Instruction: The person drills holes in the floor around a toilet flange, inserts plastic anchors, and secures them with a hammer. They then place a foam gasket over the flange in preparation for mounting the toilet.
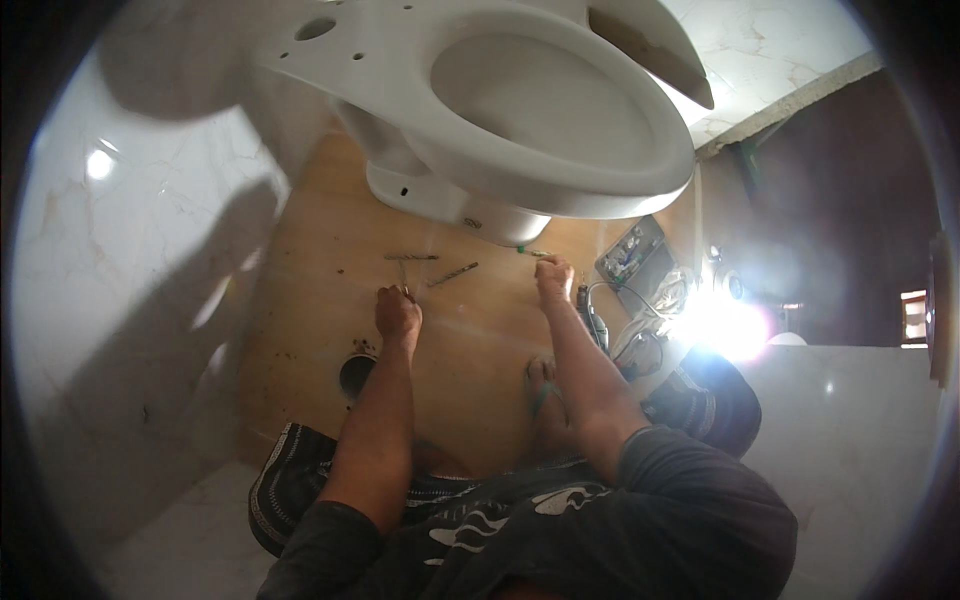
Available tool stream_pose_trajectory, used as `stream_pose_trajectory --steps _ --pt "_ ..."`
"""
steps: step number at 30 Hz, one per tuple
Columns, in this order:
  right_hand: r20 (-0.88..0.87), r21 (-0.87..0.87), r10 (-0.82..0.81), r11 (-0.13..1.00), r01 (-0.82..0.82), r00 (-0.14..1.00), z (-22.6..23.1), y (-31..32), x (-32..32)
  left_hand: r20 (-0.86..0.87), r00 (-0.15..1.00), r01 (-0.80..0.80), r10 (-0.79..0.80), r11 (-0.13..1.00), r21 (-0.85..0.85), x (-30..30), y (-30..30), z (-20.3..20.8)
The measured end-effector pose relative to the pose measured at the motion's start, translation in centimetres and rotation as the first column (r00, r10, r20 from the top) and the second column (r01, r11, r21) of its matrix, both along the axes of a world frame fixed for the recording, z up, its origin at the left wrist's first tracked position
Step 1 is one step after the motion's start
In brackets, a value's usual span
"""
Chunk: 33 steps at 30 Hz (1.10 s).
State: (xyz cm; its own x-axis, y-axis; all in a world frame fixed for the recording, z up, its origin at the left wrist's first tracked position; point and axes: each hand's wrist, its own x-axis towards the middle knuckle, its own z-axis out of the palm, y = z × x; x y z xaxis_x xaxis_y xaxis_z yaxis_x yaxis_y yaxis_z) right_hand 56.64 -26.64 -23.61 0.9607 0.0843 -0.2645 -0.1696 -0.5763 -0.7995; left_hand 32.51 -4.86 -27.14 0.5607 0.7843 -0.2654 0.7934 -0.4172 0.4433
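Note:
My left hand (398, 315) is closed low over the tan floor, around a thin rod (403, 272) that points away from me; its kind is too small to make out. Just beyond it lies a drill bit (412, 257), and a second drill bit (453, 274) rests at a slant to the right. My right hand (553, 280) is closed too, its fingertips on a slim green-and-white piece (530, 251) near the foot of a white toilet bowl (440, 120). The toilet stands in front of both hands, with bolt holes at its back left.
A grey tray (640, 250) of small parts lies right of my right hand. Beside it are a dark power tool (594, 325) and a tangled pale cable (650, 325). A bright lamp (722, 322) glares there. A round drain hole (357, 376) opens beside my left forearm.

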Motion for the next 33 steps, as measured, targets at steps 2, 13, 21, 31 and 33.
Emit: stream_pose_trajectory --steps 2,13,21,31,33 --pt "0.228 -0.255 0.118 0.965 -0.058 0.966 -0.6 -1.8 2.0 -0.024 0.999 0.026 -0.027 1.0 -0.003 0.4 -1.2 1.1" --pt "0.181 -0.584 0.543 0.73 -0.355 0.82 0.3 0.0 -1.2 -0.07 0.986 0.152 -0.15 0.988 0.029 -2.1 -0.1 1.8" --pt "0.181 -0.117 0.505 0.863 -0.492 0.844 1.8 7.0 -10.0 0.137 0.971 -0.113 0.195 0.882 -0.457 -0.1 -0.5 1.1" --pt "-0.262 0.456 0.651 0.734 -0.503 0.713 11.4 16.5 -16.9 0.628 0.678 -0.01 0.383 0.858 -0.514 -4.3 2.3 8.7" --pt "-0.101 0.444 0.613 0.733 -0.516 0.784 9.6 17.2 -15.5 0.639 0.658 0.071 0.399 0.812 -0.58 -3.3 3.1 10.7"
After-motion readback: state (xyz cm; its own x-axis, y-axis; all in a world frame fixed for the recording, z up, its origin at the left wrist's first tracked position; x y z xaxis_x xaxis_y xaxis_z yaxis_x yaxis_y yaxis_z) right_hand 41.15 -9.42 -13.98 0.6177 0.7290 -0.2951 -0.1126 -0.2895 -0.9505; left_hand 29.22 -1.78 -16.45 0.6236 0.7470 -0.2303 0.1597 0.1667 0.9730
